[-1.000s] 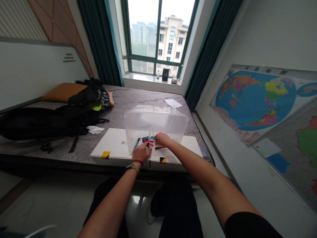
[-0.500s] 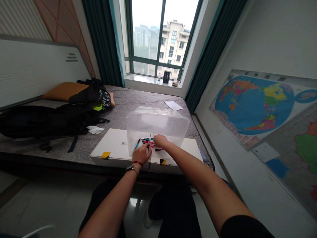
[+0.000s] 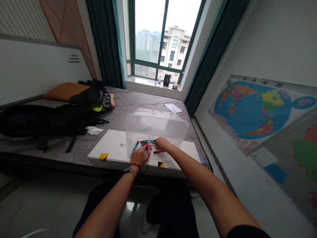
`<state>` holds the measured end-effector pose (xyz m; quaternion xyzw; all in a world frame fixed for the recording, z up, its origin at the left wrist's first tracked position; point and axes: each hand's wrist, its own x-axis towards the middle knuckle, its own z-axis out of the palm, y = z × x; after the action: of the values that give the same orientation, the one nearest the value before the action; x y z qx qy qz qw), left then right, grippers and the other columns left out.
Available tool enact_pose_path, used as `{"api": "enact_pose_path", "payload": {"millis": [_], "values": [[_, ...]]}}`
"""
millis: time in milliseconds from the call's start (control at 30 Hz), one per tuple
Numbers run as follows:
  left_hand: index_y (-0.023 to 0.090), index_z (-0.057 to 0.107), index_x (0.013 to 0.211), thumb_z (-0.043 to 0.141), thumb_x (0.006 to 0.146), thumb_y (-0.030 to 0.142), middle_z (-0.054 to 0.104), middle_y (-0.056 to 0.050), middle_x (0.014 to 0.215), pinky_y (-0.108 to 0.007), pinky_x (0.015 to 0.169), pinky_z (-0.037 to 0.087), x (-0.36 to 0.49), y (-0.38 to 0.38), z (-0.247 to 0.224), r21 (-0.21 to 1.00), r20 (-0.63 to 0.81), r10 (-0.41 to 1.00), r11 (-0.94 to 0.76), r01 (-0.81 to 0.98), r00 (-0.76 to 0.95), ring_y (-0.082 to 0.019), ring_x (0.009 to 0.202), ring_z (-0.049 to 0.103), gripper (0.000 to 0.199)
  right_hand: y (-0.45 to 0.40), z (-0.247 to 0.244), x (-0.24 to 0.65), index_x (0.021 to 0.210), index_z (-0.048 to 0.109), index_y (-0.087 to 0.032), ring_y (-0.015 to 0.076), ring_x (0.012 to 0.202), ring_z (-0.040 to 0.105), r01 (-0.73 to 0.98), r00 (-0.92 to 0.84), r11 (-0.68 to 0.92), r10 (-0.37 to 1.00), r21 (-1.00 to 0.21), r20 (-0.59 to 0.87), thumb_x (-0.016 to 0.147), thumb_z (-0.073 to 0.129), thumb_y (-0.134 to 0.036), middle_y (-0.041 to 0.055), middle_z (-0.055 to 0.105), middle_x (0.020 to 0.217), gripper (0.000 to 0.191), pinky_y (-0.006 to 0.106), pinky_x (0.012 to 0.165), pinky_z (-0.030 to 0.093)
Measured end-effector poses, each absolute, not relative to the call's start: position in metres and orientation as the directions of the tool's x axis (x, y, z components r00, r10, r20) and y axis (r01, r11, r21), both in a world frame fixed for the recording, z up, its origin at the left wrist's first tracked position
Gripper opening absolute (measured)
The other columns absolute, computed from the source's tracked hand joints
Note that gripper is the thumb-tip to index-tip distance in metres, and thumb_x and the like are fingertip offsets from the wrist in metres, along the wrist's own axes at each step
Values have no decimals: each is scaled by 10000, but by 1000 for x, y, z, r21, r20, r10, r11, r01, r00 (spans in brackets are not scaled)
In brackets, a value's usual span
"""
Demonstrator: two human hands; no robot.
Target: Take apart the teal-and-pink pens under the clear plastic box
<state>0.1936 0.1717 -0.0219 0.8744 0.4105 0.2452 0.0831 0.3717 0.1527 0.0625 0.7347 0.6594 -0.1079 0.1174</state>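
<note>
A translucent plastic bin (image 3: 158, 127) lies on its side, its open mouth towards me. Several pens, teal, black and red, lie loosely at its mouth, among them a teal pen (image 3: 136, 145) on the left and a red-and-black pen (image 3: 159, 152) on the right. My left hand (image 3: 140, 156) is closed around a slim pale pen (image 3: 148, 141), which points up and away from me. Just inside the bin, my right hand (image 3: 162, 144) is closed beside the pens; its fingertips are hidden, so what it grips cannot be made out.
Two white boxes (image 3: 109, 142) with yellow-and-black tabs sit under the bin at the bed's (image 3: 121, 102) front edge. Black bags (image 3: 49, 119), an orange cushion (image 3: 65, 91) and a crumpled tissue (image 3: 94, 130) lie leftward. A paper sheet (image 3: 173, 108) is behind the bin.
My right hand has shifted slightly right and down, and more of the red-and-black pen below it shows. The left hand still holds the pale pen, a little lower. The view has moved slightly.
</note>
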Motion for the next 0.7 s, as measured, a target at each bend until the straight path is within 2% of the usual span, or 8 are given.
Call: {"api": "enact_pose_path", "payload": {"millis": [233,467,700], "values": [[235,662,979,408,953,444,718,-66,862,-312,652,408,193,171,-20,354,350,768,-639,683,537,-215,765,646,329,154,70,370,1093,738,-147,271,1013,701,997,35,-8,927,72,-373,870,577,-186,181,722,1137,279,295,805,520],[225,665,989,409,950,426,720,-73,883,-311,663,418,193,170,-20,349,347,772,-634,691,533,-216,778,647,328,156,78,367,1018,769,-191,247,976,700,999,-42,47,928,5,-370,840,640,-210,132,746,1086,221,258,769,491],[228,670,977,415,947,432,720,-71,864,-304,654,416,193,171,-20,347,353,766,-640,686,537,-208,756,643,328,161,72,359,971,770,-115,245,908,707,996,-64,86,925,40,-374,856,602,-192,176,746,1025,217,267,755,486]]}}
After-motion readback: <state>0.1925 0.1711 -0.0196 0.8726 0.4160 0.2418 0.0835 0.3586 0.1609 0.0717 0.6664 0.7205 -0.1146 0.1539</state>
